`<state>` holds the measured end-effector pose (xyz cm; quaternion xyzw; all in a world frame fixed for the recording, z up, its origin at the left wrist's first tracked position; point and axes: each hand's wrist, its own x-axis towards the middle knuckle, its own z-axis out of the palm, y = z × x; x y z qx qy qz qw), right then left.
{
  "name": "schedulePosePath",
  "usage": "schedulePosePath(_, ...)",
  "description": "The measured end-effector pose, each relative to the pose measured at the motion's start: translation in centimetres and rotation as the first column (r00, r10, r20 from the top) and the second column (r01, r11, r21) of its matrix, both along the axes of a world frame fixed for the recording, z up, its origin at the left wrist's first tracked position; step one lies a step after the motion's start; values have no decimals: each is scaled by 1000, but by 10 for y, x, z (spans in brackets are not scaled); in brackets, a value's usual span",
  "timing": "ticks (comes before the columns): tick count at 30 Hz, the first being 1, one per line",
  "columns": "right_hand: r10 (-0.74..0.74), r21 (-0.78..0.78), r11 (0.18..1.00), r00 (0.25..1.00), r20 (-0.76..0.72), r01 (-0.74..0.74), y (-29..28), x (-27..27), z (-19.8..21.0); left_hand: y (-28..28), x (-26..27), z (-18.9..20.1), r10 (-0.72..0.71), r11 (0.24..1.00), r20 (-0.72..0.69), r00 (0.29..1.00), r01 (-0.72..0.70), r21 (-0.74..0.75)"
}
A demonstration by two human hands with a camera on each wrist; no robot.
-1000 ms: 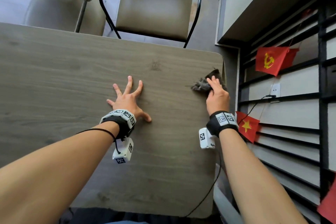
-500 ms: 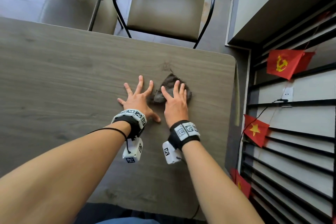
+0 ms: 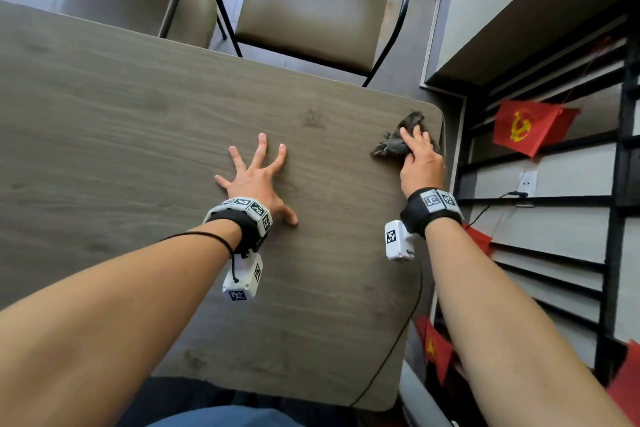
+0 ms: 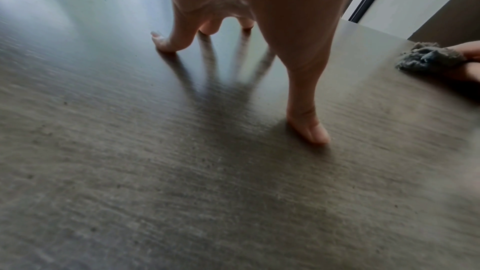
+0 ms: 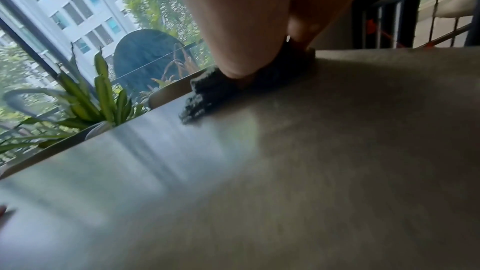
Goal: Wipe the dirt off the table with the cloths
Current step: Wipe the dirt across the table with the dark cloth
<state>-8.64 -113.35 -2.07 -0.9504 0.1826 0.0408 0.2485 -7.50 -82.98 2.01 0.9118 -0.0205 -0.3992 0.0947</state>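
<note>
My right hand (image 3: 422, 163) has moved the cloth (image 3: 394, 144) from beside my left hand (image 3: 254, 180) to the desk's (image 3: 138, 135) far right corner, fingers flat, pressing on it. Left-hand fingers stay spread wide, tips on the desk. The cloth is dark grey, crumpled, fuzzy; the desk is matte grey woodgrain with rounded corners.

Cloth (image 3: 398, 142) dark grey; table (image 3: 138, 121) grey-brown woodgrain; chairs (image 3: 311, 3) olive-beige, maybe; flags (image 3: 526, 128) red, yellow emblems.
</note>
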Motion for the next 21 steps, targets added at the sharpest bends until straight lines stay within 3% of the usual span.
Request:
schedulePosePath(4,-15,1,1000,999,41,15,12,1,11,0,-1,1,-2,1000,-1,1000,2,2)
schedulePosePath(10,278,28,960,961,-8,-277,90,-57,-5,0,-1,1,-2,1000,-19,1000,2,-2)
schedulePosePath(13,275,54,960,962,0,-274,66,-54,-3,0,-1,0,-4,1000,-13,1000,4,-1)
schedulePosePath(21,44,-3,999,998,55,-44,-22,12,-10,1,0,-2,1,1000,-15,1000,-1,-4)
